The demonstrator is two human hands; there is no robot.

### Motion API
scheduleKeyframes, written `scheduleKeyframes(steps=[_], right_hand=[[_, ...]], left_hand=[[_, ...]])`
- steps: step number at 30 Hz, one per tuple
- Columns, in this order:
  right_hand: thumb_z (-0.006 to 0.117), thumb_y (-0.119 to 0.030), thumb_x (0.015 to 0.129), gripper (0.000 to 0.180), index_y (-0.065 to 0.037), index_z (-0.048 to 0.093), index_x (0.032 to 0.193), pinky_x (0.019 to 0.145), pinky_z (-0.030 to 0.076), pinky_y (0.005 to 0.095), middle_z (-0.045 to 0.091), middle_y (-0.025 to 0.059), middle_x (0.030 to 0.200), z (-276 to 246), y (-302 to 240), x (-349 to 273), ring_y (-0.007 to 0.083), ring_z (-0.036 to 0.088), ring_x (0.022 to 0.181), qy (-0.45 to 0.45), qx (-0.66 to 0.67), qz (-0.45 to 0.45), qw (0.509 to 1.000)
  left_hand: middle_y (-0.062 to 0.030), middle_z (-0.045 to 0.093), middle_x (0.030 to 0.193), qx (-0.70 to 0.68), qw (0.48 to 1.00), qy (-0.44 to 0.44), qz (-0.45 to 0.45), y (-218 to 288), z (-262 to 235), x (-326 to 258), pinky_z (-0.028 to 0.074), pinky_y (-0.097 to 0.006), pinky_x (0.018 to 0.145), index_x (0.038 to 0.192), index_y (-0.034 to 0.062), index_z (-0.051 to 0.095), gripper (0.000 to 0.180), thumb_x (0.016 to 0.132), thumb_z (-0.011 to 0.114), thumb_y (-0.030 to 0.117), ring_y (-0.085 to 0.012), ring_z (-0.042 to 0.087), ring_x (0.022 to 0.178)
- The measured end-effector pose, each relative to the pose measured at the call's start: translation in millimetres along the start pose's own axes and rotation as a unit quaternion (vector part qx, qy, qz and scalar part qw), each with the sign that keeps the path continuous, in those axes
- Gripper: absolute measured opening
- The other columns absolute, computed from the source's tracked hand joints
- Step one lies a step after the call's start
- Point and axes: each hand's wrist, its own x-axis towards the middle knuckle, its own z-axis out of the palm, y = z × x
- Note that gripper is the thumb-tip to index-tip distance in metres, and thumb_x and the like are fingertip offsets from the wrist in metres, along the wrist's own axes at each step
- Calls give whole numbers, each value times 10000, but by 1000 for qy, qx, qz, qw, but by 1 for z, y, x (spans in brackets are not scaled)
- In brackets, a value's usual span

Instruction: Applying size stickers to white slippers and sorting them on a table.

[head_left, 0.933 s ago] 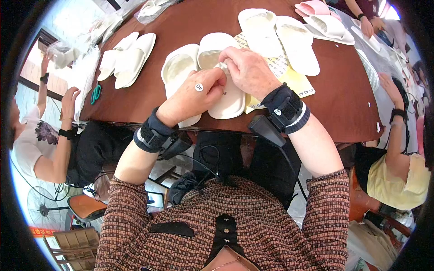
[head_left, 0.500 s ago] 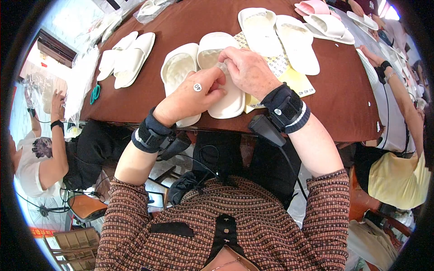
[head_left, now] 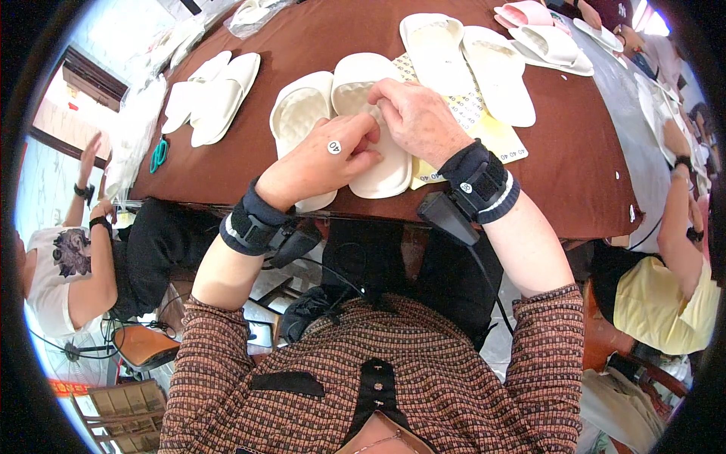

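Observation:
A pair of cream slippers lies side by side at the near edge of a brown table (head_left: 318, 45). My left hand (head_left: 321, 159) rests across the left slipper (head_left: 299, 113), fingers pinched against the insole of the right slipper (head_left: 378, 163), with a small round white sticker on the back of the hand. My right hand (head_left: 416, 117) presses down on the right slipper's insole, fingertips meeting those of the left hand. Both wrists wear black bands. A yellow sticker sheet (head_left: 491, 140) lies under and beside the right slipper.
More cream slipper pairs lie at the far left (head_left: 215, 94) and far right (head_left: 469, 53), pink ones (head_left: 525, 13) beyond. Teal scissors (head_left: 159, 153) sit at the left table edge. Seated people flank me: one in white (head_left: 68, 265), one in yellow (head_left: 681, 287).
My hands stay on the slipper with only slight finger shifts. The person on the left has raised and moved their arms.

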Motion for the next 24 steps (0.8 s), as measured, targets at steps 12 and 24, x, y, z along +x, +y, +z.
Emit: scheduleKeyframes(steps=[12,24], right_hand=[[516,-95,934,142,-36,628,997,762,516,444,665,194,854,-1,-4,-2,377,653,843,1,2,0,1000],[524,-65,928,133,-28,627,1004,783,515,422,668,176,881,-4,-6,-3,352,649,881,-2,-3,-6,1000]], left_hand=[[-124,590,954,14,1000,10,4,16,-8,-21,473,-369,826,1088,28,570,303,819,695,88,-275,593,922],[-58,606,1050,-144,938,274,-155,-12,1,-93,462,-271,901,1095,6,592,278,857,513,-114,-157,588,985]])
